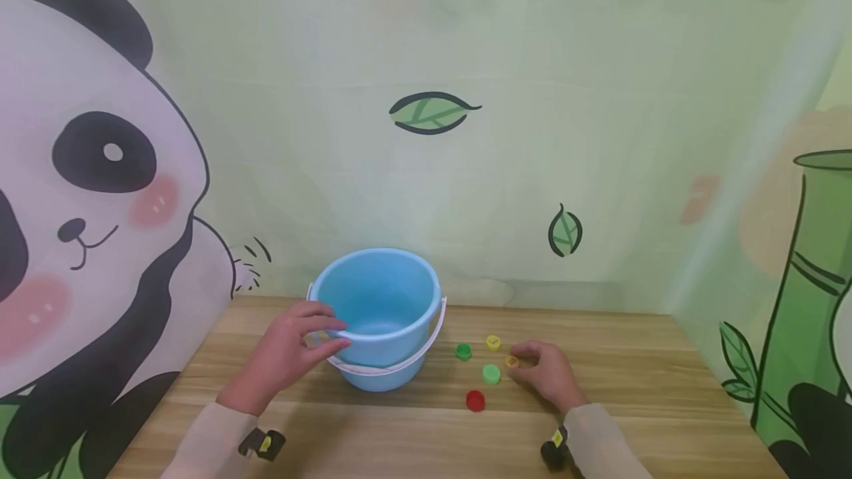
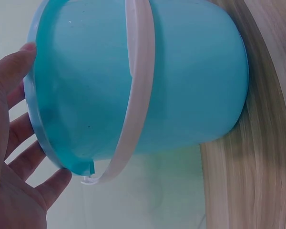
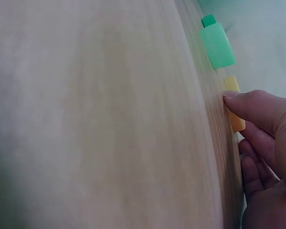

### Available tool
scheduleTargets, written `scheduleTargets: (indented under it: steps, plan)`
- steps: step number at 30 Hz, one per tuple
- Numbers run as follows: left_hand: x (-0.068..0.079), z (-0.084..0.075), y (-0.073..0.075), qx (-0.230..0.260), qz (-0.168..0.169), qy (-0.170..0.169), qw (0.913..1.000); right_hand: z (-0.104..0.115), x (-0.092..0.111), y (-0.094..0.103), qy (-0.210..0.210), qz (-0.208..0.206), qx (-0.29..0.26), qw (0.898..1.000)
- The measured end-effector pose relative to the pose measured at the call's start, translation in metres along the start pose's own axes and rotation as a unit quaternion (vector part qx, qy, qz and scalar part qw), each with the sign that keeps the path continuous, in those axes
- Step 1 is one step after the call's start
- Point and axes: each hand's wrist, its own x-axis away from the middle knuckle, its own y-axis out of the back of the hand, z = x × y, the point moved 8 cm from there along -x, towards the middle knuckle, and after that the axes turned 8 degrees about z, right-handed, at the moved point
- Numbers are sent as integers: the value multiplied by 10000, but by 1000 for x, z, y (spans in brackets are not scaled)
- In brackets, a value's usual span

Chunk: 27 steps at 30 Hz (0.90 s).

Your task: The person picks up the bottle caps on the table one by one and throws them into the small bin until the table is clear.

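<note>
A light blue bucket (image 1: 376,353) stands on the table, its white handle (image 1: 399,368) hanging down across the near side. My left hand (image 1: 286,346) holds the bucket's rim, thumb outside and fingers over the edge. In the left wrist view the fingers (image 2: 26,160) lie partly behind the rim. Right of the bucket, my right hand (image 1: 549,374) pinches an orange bottle cap (image 3: 237,122) between thumb and index finger, low at the tabletop. Close by lie a yellow cap (image 1: 493,342), a dark green cap (image 1: 463,351), a light green cap (image 1: 491,374) and a red cap (image 1: 475,401).
The wooden table (image 1: 399,438) ends at a backdrop cloth (image 1: 506,191) printed with a panda, leaves and bamboo. The bucket stands near the table's back edge. Each wrist wears a small black camera.
</note>
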Motion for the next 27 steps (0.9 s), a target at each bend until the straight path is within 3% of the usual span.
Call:
scheduleTargets:
  steps: [9,27]
  plan:
    - [0,2,-2,2,93,96,9999,0,-1,1,-30,-80,106,9999]
    - [0,-2,2,-71,12,-98,9999,3,1,1,80,-147,89,9998]
